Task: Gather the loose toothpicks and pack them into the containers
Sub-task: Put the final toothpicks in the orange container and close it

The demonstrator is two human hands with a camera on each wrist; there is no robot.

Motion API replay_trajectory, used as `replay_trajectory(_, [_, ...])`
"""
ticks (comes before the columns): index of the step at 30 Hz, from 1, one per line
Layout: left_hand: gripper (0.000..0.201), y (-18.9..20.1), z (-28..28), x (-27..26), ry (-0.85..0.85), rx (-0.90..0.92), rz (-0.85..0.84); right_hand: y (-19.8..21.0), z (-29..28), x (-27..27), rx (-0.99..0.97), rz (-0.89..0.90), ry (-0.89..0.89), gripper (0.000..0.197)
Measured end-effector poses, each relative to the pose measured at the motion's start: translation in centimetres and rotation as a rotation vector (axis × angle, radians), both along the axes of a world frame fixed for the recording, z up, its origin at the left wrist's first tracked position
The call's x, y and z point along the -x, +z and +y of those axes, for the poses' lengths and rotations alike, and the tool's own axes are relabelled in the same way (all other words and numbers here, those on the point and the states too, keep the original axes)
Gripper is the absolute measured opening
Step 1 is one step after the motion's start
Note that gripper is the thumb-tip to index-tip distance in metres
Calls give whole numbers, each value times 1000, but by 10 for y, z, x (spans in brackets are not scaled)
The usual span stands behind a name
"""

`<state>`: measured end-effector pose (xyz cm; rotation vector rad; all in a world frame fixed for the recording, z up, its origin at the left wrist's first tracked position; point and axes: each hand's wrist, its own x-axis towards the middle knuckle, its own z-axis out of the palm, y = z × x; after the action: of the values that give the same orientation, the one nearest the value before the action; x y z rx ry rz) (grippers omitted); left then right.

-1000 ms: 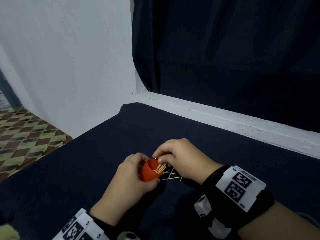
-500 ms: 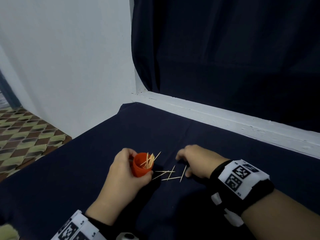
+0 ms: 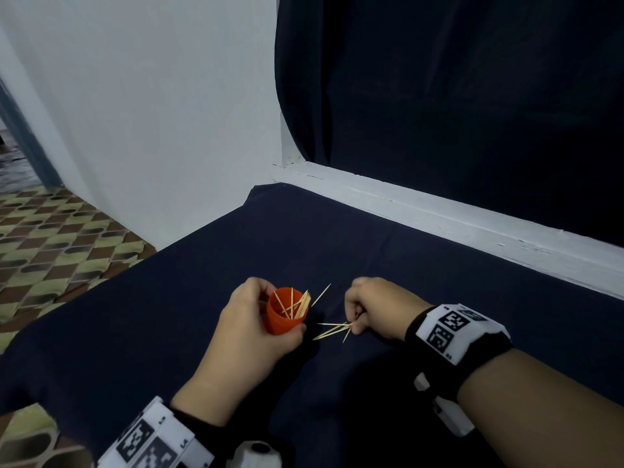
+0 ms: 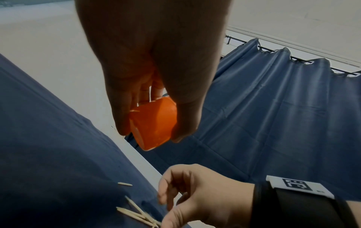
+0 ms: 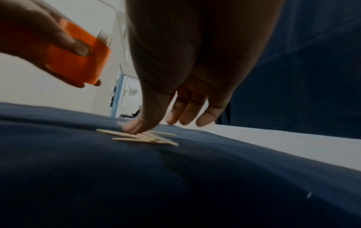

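Note:
My left hand [image 3: 250,332] grips a small orange container [image 3: 285,319] just above the dark blue cloth, and several toothpicks [image 3: 299,304] stand in it. In the left wrist view the container [image 4: 156,123] sits between the thumb and fingers. Right of it, loose toothpicks [image 3: 332,331] lie bunched on the cloth. My right hand [image 3: 358,320] is over their right ends. In the right wrist view its thumb [image 5: 136,126] presses on the toothpicks [image 5: 144,138], while the other fingers hang curled off the cloth. One more toothpick [image 3: 320,294] lies beyond the container.
The dark blue cloth [image 3: 337,248] covers the table, whose left edge drops to a patterned floor [image 3: 50,238]. A white ledge [image 3: 439,211] and a dark curtain [image 3: 456,96] bound the far side, and a white wall [image 3: 152,113] stands at the left.
My right hand left the container's mouth, moved right and down to the cloth, and drew the scattered toothpicks into a bunch. The left hand shifted the container slightly left.

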<state>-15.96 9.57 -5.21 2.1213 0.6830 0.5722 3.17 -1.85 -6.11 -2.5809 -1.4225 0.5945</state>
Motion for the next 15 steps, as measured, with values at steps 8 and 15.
replay_trajectory(8, [47, 2, -1, -1, -17, 14, 9, 1, 13, 4, 167, -17, 158, 50])
replay_trajectory(15, [47, 2, -1, 1, -21, 19, 9, 5, 19, 10, 248, -142, 257, 22])
